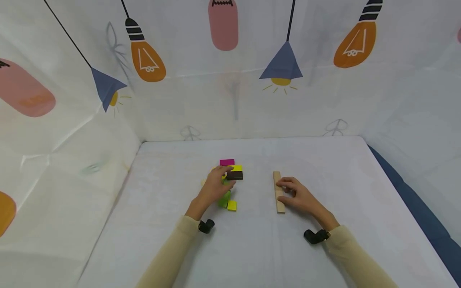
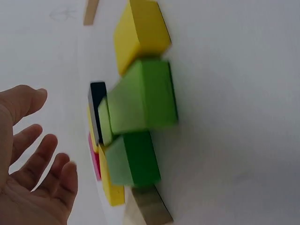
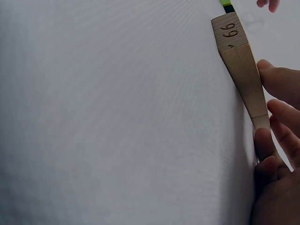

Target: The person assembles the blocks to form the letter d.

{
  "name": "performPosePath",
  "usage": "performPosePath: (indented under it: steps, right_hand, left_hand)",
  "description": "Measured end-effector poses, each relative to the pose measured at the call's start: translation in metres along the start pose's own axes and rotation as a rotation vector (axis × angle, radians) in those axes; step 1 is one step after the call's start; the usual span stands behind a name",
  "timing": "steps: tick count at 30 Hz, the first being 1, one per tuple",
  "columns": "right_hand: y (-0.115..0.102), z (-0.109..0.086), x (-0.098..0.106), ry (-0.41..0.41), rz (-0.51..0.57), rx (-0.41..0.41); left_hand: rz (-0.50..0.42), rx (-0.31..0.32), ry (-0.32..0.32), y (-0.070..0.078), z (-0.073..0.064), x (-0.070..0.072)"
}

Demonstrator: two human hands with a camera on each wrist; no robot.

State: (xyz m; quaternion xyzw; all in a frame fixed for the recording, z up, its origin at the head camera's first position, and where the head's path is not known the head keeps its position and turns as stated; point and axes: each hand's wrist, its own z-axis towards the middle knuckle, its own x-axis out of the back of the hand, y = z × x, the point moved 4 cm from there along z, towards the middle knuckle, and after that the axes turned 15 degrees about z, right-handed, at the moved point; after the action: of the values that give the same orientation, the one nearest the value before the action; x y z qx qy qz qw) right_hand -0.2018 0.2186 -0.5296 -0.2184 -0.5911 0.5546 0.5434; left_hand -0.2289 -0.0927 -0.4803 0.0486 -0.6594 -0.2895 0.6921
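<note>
My left hand (image 1: pixel 215 185) is over a cluster of coloured blocks, thumb and fingers spread apart with nothing between them. In the left wrist view the cluster shows a yellow block (image 2: pixel 140 33), a light green block (image 2: pixel 140 98), a darker green block (image 2: pixel 136 161) and a black block (image 2: pixel 97 110). A magenta block (image 1: pixel 227 162) lies at its far side, partly hidden in the left wrist view. My right hand (image 1: pixel 299 196) touches a straight row of plain wooden blocks (image 1: pixel 280 206), fingers loosely bent along its right side. Engraved figures mark the row's near end (image 3: pixel 228 32).
Both groups lie on a white tabletop (image 1: pixel 252 248), the coloured blocks left of the wooden row. White sheeting printed with lamps (image 1: pixel 284 64) and bulbs rises behind and beside the table. Black wrist cameras (image 1: pixel 316 237) sit at both cuffs.
</note>
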Motion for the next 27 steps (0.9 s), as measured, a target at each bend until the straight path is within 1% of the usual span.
performPosePath:
  steps: [4,6,8,11,14,18,24,27]
  right_hand:
    - [0.0,0.001,-0.001,0.003,0.007,-0.004]
    - [0.0,0.001,-0.001,0.003,0.008,-0.012]
    - [0.0,0.001,-0.001,0.006,0.007,-0.013]
    - [0.0,0.0,-0.001,0.013,0.001,-0.009]
    - [-0.001,0.0,0.0,0.02,-0.005,-0.002]
    - [-0.002,0.0,0.0,0.022,-0.008,-0.001]
    - [-0.001,-0.001,0.0,0.021,0.005,-0.015]
    - [0.0,-0.001,0.001,0.019,0.001,-0.025]
  left_hand:
    - [0.089,0.086,0.034,-0.015,0.002,0.006]
    - [0.134,0.13,0.04,-0.021,0.002,0.009]
    - [0.167,0.172,0.028,-0.025,0.003,0.011]
    - [0.188,0.228,-0.014,-0.031,0.004,0.012]
    - [0.201,0.261,-0.056,-0.036,0.005,0.011]
    - [0.207,0.288,-0.09,-0.042,0.006,0.008]
    - [0.179,0.328,-0.179,-0.048,0.008,-0.004]
    - [0.175,0.345,-0.183,-0.048,0.011,-0.009]
